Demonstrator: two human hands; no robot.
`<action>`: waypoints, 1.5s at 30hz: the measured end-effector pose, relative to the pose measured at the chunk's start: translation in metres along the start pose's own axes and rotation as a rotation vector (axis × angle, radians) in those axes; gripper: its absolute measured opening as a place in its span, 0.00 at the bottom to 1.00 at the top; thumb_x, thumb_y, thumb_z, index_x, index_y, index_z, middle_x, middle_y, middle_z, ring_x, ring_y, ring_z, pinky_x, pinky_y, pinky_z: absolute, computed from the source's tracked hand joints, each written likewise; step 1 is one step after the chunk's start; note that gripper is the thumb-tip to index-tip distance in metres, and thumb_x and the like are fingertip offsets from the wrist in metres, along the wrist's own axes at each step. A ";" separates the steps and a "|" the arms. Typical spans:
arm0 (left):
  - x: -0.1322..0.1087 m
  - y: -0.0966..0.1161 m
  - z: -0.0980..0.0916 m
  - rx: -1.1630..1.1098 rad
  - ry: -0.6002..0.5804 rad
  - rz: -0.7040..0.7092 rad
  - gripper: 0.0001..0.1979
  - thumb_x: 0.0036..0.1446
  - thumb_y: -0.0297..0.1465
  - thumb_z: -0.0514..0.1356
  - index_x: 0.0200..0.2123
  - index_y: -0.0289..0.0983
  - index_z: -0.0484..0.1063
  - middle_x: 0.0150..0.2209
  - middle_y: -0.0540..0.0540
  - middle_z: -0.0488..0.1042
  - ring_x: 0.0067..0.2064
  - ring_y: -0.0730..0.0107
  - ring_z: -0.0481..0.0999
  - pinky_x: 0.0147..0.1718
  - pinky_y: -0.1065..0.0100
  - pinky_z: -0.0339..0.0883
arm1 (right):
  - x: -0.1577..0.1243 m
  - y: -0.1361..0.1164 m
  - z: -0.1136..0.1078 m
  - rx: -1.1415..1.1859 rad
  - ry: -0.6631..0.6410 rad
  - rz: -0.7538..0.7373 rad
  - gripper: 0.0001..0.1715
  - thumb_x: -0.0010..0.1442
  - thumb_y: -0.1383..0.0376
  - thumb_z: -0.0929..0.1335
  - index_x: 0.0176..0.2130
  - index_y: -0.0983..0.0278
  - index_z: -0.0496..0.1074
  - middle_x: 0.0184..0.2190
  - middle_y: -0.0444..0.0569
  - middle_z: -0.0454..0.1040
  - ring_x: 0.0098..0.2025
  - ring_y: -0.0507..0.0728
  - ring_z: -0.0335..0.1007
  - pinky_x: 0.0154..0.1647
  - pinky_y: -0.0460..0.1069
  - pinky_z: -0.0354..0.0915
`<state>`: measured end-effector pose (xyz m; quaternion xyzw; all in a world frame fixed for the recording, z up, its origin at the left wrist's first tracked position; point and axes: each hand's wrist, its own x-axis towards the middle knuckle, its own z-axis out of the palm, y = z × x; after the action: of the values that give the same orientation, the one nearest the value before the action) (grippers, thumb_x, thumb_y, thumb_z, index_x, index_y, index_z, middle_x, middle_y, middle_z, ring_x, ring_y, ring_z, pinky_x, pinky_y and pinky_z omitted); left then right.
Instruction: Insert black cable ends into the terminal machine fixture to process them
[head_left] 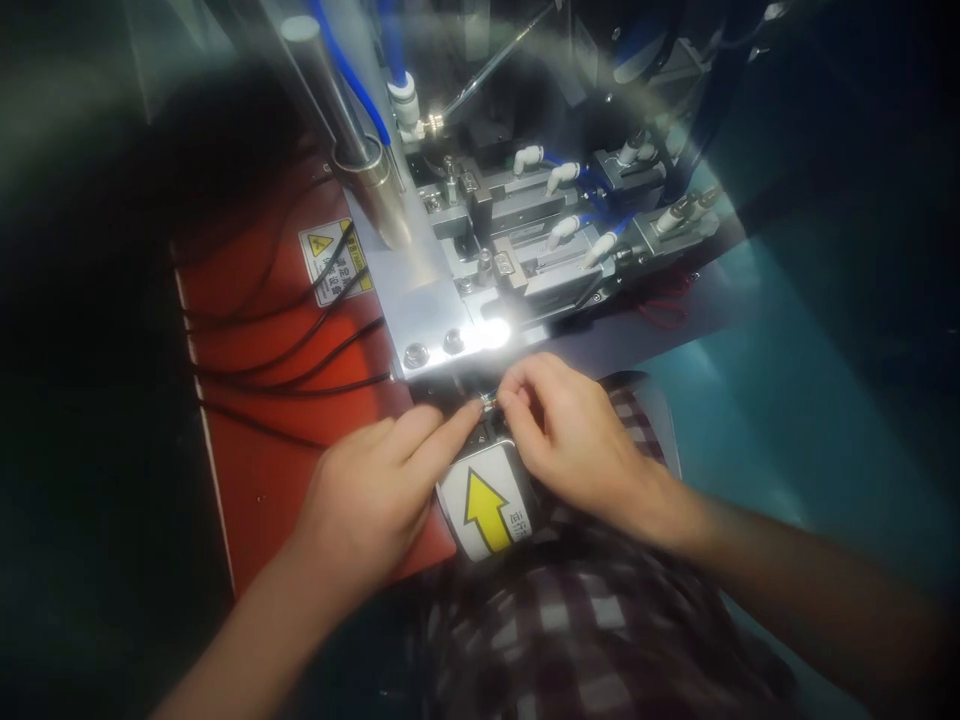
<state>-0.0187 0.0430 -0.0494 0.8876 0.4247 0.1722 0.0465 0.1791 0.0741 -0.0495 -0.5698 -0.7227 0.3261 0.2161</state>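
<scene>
My left hand (375,490) and my right hand (577,430) meet at the front edge of a metal machine plate (435,300). Between their fingertips sits a tiny metal part (489,403). Both hands pinch at it, fingers pressed together. The part lies just above a white label with a yellow arrow (487,505) that points toward the machine. Exactly how the part sits in the machine is hidden by my fingers.
A red surface (262,400) with black cables (300,340) and a yellow warning sticker (330,260) lies to the left. Behind are a steel column (337,100), blue air hoses (352,80) and pneumatic fittings (570,230). Checked fabric (570,620) is below.
</scene>
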 end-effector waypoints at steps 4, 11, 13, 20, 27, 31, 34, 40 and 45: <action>0.000 -0.001 -0.001 0.013 -0.025 -0.005 0.19 0.63 0.21 0.50 0.54 0.32 0.70 0.33 0.47 0.74 0.27 0.72 0.69 0.23 0.71 0.61 | 0.000 0.006 -0.005 0.260 -0.123 0.185 0.10 0.62 0.67 0.64 0.30 0.64 0.71 0.28 0.46 0.73 0.30 0.54 0.69 0.30 0.49 0.63; 0.001 0.000 -0.003 0.006 -0.031 -0.004 0.18 0.63 0.22 0.50 0.54 0.32 0.69 0.34 0.46 0.75 0.28 0.72 0.69 0.24 0.72 0.62 | -0.005 0.006 -0.001 0.342 0.126 -0.037 0.04 0.60 0.70 0.67 0.34 0.64 0.73 0.32 0.46 0.73 0.32 0.52 0.69 0.32 0.47 0.65; 0.001 0.000 -0.003 0.004 -0.032 -0.004 0.18 0.63 0.22 0.50 0.54 0.32 0.69 0.34 0.46 0.75 0.28 0.72 0.70 0.24 0.71 0.62 | -0.002 0.004 0.001 0.350 0.131 -0.042 0.04 0.59 0.71 0.68 0.32 0.64 0.73 0.30 0.45 0.72 0.30 0.51 0.67 0.30 0.46 0.64; 0.000 0.000 -0.001 -0.004 -0.004 -0.008 0.18 0.63 0.22 0.50 0.53 0.32 0.70 0.34 0.46 0.75 0.27 0.72 0.69 0.23 0.71 0.61 | -0.001 0.004 0.005 0.384 0.116 -0.025 0.04 0.59 0.70 0.67 0.31 0.65 0.72 0.28 0.44 0.70 0.27 0.50 0.64 0.27 0.46 0.62; -0.001 0.000 -0.001 -0.003 -0.016 -0.014 0.19 0.63 0.21 0.50 0.55 0.32 0.69 0.33 0.46 0.74 0.27 0.72 0.68 0.23 0.71 0.61 | -0.003 0.006 0.007 0.359 0.087 -0.047 0.05 0.60 0.70 0.66 0.31 0.64 0.70 0.28 0.45 0.69 0.29 0.51 0.64 0.29 0.47 0.62; 0.001 0.000 0.000 -0.002 -0.020 -0.016 0.19 0.63 0.22 0.50 0.55 0.33 0.68 0.33 0.47 0.74 0.27 0.72 0.67 0.23 0.71 0.61 | -0.002 0.008 0.008 0.386 0.065 -0.001 0.05 0.61 0.69 0.66 0.31 0.64 0.69 0.29 0.45 0.70 0.29 0.52 0.66 0.30 0.47 0.63; -0.001 0.000 0.001 -0.004 -0.013 -0.015 0.19 0.62 0.21 0.50 0.55 0.32 0.69 0.33 0.47 0.74 0.27 0.72 0.67 0.23 0.71 0.60 | -0.002 0.008 0.009 0.390 0.062 -0.003 0.05 0.61 0.69 0.66 0.31 0.64 0.69 0.29 0.45 0.70 0.30 0.52 0.66 0.30 0.48 0.63; -0.002 0.000 0.000 -0.015 -0.014 -0.014 0.19 0.62 0.21 0.51 0.55 0.32 0.69 0.34 0.46 0.74 0.27 0.71 0.67 0.22 0.70 0.60 | -0.002 0.008 0.008 0.401 0.059 0.013 0.06 0.61 0.69 0.65 0.31 0.64 0.69 0.29 0.46 0.70 0.30 0.52 0.66 0.30 0.48 0.63; -0.001 0.000 0.000 -0.008 -0.017 -0.016 0.19 0.62 0.21 0.50 0.56 0.33 0.68 0.34 0.46 0.74 0.27 0.72 0.67 0.23 0.71 0.60 | -0.002 0.005 0.009 0.411 0.051 0.040 0.06 0.61 0.68 0.66 0.31 0.64 0.69 0.28 0.45 0.70 0.29 0.52 0.66 0.29 0.47 0.63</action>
<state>-0.0194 0.0427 -0.0497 0.8855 0.4305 0.1659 0.0552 0.1775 0.0706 -0.0591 -0.5363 -0.6238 0.4563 0.3393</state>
